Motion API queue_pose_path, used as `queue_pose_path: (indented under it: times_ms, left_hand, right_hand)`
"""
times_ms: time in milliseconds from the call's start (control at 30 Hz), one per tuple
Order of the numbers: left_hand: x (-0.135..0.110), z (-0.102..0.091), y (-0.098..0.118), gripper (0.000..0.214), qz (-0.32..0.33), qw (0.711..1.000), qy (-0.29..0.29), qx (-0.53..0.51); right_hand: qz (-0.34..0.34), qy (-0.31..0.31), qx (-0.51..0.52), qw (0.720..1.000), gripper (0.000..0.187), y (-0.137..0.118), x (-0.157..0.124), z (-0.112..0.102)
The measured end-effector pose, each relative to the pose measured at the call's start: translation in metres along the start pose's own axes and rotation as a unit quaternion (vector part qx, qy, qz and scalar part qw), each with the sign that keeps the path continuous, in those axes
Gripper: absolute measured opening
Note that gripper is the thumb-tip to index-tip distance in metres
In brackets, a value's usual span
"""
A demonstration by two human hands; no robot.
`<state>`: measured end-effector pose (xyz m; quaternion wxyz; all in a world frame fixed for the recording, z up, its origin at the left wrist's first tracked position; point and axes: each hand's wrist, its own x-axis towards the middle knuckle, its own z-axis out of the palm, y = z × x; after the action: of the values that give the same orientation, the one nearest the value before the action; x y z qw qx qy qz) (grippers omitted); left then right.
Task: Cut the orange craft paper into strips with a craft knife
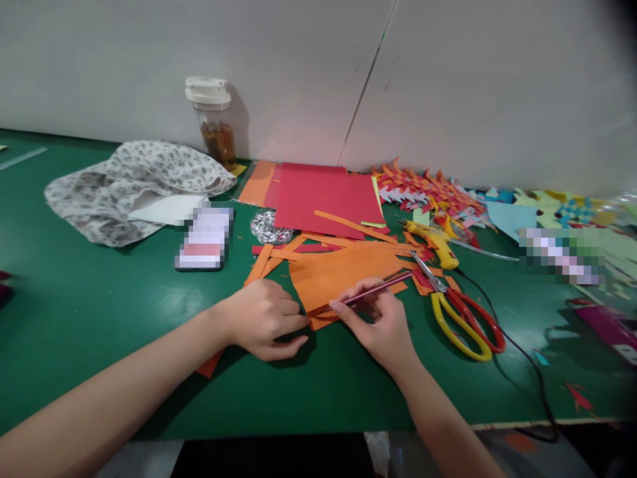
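My right hand is closed around a slim reddish pencil, which lies nearly level above an orange paper sheet. The near edge of that sheet looks folded or doubled. My left hand rests at the sheet's lower left corner, fingers curled in, fingertips by the paper's edge; whatever lies inside them is hidden. From beneath the left wrist an orange paper strip sticks out. Scissors with one yellow and one red handle lie just right of my right hand, blades toward the paper.
Behind lie red paper sheets, orange strips and a round clear box. A yellow glue gun trails a black cord. At left are a phone, patterned cloth and lidded cup. Woven paper pieces sit back right.
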<state>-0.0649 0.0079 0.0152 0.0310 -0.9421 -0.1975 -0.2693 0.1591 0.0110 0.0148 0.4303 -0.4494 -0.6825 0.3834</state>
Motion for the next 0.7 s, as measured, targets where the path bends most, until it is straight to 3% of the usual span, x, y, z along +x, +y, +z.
queue_pose_path:
  times_ms: [500,700]
  left_hand:
    - [0.0004,0.0005,-0.0003,0.026,-0.017,0.999,-0.027,-0.013]
    - [0.0007,0.0016,0.0000,0.026,-0.015,1.000,-0.019,-0.012]
  right_hand:
    - [0.044,0.015,-0.010,0.999,0.029,-0.0059,0.0035,0.0013]
    - [0.028,0.066,-0.008,0.997,0.027,-0.0034,0.0027,0.0002]
